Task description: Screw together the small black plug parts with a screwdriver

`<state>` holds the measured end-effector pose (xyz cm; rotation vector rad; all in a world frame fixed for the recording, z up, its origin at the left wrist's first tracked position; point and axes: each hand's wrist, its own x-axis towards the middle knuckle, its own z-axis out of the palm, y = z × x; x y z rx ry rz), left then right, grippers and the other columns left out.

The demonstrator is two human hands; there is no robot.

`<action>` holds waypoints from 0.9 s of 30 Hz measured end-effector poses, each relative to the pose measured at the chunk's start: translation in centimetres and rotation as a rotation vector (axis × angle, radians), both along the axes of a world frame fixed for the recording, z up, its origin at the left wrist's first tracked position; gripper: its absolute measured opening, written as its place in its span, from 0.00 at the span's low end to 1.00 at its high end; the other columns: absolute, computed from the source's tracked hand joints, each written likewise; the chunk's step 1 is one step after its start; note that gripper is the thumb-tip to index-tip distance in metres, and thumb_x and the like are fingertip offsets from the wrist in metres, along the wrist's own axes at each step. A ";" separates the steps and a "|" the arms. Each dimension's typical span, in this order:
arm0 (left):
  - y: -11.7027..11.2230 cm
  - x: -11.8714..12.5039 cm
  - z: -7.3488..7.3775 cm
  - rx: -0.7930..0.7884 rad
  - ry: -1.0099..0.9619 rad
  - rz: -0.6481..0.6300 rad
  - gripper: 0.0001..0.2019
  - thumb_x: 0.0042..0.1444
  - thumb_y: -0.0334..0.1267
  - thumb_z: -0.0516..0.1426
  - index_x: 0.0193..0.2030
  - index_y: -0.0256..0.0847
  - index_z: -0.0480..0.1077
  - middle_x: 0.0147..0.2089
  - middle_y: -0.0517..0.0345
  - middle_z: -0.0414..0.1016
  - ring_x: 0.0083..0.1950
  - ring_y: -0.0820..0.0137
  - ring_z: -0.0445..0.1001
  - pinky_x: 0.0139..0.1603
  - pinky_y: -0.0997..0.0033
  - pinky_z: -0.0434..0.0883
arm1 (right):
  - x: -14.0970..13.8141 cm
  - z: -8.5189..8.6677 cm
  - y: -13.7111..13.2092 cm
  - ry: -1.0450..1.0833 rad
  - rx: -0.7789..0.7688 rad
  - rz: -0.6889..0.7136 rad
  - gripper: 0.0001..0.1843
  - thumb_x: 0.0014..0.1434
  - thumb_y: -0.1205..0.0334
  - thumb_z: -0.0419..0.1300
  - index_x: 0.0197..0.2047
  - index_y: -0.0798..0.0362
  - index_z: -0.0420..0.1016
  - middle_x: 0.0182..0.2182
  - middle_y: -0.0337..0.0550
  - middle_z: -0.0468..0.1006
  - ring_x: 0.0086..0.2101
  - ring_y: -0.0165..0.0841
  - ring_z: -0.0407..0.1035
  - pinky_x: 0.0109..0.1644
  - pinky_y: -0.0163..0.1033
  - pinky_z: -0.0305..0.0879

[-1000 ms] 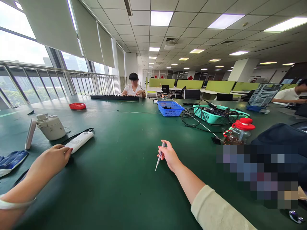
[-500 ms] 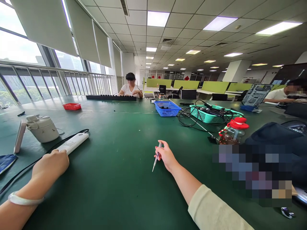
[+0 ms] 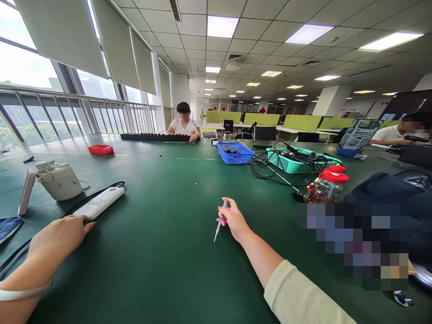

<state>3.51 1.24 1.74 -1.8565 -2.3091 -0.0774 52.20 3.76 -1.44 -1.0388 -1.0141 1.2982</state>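
My right hand [image 3: 233, 219] is closed round a slim screwdriver [image 3: 219, 228] with a pale, clear-looking handle. Its thin tip points down, over the green table. At the left, my left hand [image 3: 59, 238] is at the near end of a white power strip [image 3: 101, 202]. The thumb stretches out, apart from the other fingers, which are partly hidden behind the hand; whether they still touch the strip is hard to see. A black cable [image 3: 16, 254] runs from the strip past this hand. A white jug-like bottle [image 3: 60, 182] and an upright phone-like slab [image 3: 27, 192] stand beyond it.
A red tray [image 3: 100, 150], a blue basket [image 3: 235, 154] and a green basket [image 3: 292, 163] of cables lie farther back. On the right are a red-lidded jar [image 3: 327, 185] and dark cloth [image 3: 384, 193]. A person [image 3: 183, 123] sits opposite, behind a long black strip [image 3: 155, 137].
My left hand has drawn back and leftward along the power strip, its thumb now spread. My right hand and the screwdriver have stayed still. The person opposite has lowered a hand.
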 end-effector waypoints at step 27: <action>-0.8 2.4 1.4 -0.113 0.053 0.169 0.28 0.63 0.49 0.41 0.48 0.27 0.73 0.48 0.32 0.77 0.48 0.44 0.77 0.41 0.56 0.69 | -0.1 0.3 -0.3 -0.019 -0.012 0.002 0.31 0.46 0.56 0.63 0.53 0.50 0.59 0.19 0.23 0.68 0.15 0.23 0.56 0.39 0.44 0.69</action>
